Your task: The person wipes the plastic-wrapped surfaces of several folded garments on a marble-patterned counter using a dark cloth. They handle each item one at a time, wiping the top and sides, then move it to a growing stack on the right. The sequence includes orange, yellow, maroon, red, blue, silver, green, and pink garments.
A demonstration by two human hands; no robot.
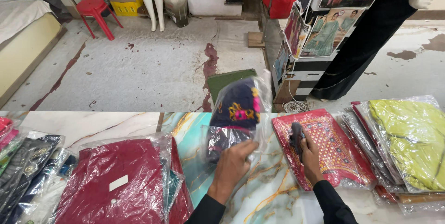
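Observation:
My left hand [233, 163] grips the lower edge of a clear plastic packet holding a dark navy garment with pink and yellow embroidery [236, 113], lifted upright and blurred above the marble counter [259, 191]. My right hand [309, 155] is closed on a small dark handheld device [295, 136] and rests on a red embroidered garment packet [331, 152] lying flat on the counter.
A stack of red garment packets [123, 182] lies at the left, with dark packets [28, 168] beside it. Lime green packets [410, 140] are piled at the right. Beyond the counter stand a clothes display rack [306, 29], a black-dressed mannequin [366, 34] and a red stool [95, 13].

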